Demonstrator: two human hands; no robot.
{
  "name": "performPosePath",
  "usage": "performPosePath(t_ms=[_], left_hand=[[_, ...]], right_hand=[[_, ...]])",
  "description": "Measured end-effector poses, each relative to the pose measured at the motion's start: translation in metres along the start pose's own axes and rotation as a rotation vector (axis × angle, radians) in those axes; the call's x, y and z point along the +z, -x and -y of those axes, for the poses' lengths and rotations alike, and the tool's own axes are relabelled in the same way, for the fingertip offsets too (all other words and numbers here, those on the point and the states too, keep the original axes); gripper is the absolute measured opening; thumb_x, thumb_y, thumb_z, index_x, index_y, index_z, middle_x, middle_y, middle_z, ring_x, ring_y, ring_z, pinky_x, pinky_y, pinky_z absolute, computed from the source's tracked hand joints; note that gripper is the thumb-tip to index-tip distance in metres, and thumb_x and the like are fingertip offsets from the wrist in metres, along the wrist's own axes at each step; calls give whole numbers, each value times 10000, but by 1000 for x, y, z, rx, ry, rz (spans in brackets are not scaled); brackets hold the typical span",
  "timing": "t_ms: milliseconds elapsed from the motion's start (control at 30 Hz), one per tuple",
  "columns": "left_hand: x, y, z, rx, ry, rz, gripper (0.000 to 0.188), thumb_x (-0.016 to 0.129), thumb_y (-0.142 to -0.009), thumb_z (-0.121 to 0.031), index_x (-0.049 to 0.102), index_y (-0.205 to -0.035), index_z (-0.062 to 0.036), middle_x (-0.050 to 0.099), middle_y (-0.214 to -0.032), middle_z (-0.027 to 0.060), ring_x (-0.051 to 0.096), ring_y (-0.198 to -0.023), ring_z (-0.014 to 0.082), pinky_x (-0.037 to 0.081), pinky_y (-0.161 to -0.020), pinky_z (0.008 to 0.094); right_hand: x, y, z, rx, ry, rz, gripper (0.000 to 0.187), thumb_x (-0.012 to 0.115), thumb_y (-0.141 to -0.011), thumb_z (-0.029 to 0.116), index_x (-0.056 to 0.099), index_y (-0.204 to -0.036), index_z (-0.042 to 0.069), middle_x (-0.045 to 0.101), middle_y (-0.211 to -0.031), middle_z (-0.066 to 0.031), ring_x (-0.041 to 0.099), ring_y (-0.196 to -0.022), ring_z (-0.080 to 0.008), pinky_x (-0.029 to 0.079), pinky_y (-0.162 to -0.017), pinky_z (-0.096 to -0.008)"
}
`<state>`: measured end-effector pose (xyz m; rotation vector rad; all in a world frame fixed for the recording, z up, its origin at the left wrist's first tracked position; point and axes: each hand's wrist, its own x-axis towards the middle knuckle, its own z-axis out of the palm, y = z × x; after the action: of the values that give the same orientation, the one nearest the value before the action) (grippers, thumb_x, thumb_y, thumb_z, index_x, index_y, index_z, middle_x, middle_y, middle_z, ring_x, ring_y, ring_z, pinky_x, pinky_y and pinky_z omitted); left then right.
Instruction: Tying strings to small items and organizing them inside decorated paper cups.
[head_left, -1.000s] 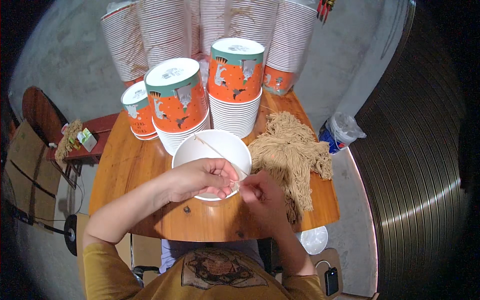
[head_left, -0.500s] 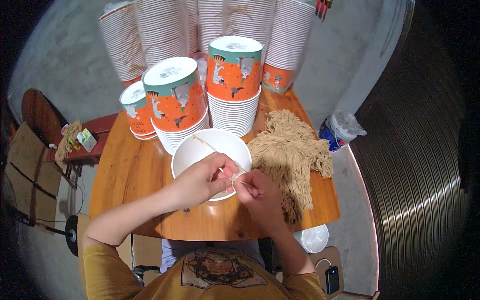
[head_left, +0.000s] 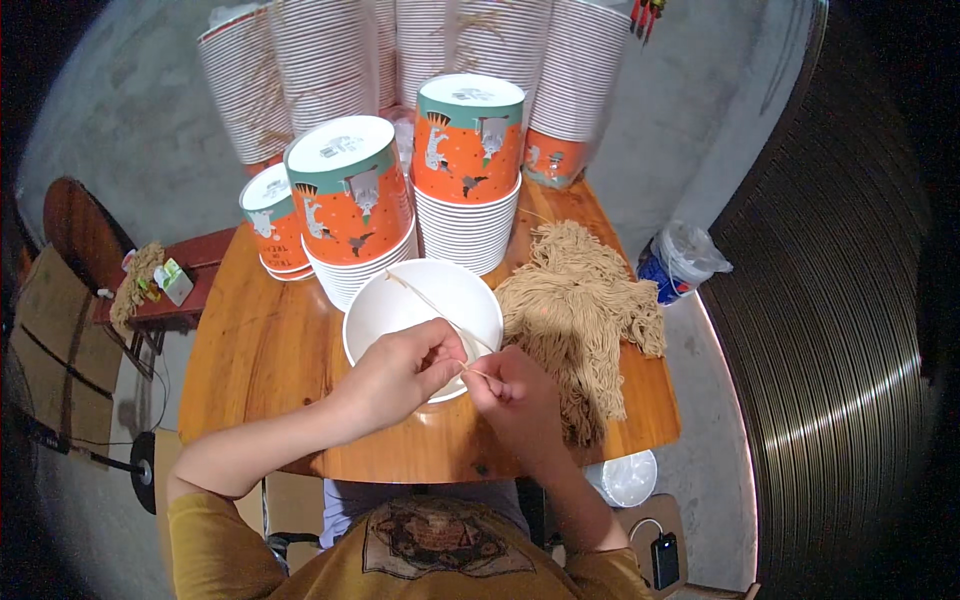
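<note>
Over the near rim of a white paper bucket [head_left: 385, 310], my two hands meet with a thin tan cord [head_left: 430, 303] between them. My left hand [head_left: 405, 365] pinches the cord between thumb and fingers. Just right of it, my right hand [head_left: 518, 390] is closed on the same cord, whose loose length runs up across the bucket's mouth. Whether a knot lies between the fingertips is too small to tell. Beside my right hand, a heap of tan cords [head_left: 575, 320] lies on the wooden table [head_left: 260, 370].
Upside-down stacks of orange and green buckets [head_left: 470, 140] stand behind the open one. Taller bagged stacks [head_left: 320, 60] line the back wall. A blue pail [head_left: 680, 262] is off the table's right edge, and a red bench [head_left: 195, 265] stands at left.
My hands have drawn slightly apart at the fingertips, and the cord between them now shows. My left fingers have dipped a little.
</note>
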<state>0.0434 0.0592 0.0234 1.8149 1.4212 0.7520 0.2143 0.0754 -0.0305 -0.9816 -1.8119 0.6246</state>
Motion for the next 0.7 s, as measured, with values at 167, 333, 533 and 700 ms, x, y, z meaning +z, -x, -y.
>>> performPosePath(t_ms=[167, 333, 533, 700], left_hand=[[2, 0, 5, -7, 138, -10, 95, 614, -894, -106, 555, -910, -34, 529, -760, -23, 473, -705, 61, 415, -635, 221], [5, -1, 8, -12, 242, 9, 97, 607, -899, -97, 539, -928, -33, 520, -805, -25, 468, -748, 56, 412, -684, 214], [8, -4, 12, 78, 322, -15, 185, 602, -888, -42, 478, -1025, -49, 513, -856, -18, 479, -789, 58, 410, -759, 208], [8, -4, 9, 119, 315, -7, 265, 593, -874, -21, 457, -1101, -39, 521, -830, -3, 498, -775, 82, 441, -753, 243]], right_hand=[[0, 1, 0, -42, 43, -12, 150, 712, -768, 133, 594, -783, 41, 507, -621, -48, 513, -545, -159, 418, -525, -291], [-1, 2, 0, -53, 38, -3, 143, 701, -774, 128, 588, -777, 41, 497, -626, -41, 478, -530, -145, 405, -518, -286], [-2, 3, 12, 142, -130, -5, 105, 636, -827, 122, 580, -815, 35, 483, -648, -14, 420, -553, -94, 383, -536, -254], [-3, 4, 5, 216, -209, 7, 100, 600, -862, 127, 583, -867, 28, 520, -704, -9, 455, -613, -82, 395, -573, -245]])
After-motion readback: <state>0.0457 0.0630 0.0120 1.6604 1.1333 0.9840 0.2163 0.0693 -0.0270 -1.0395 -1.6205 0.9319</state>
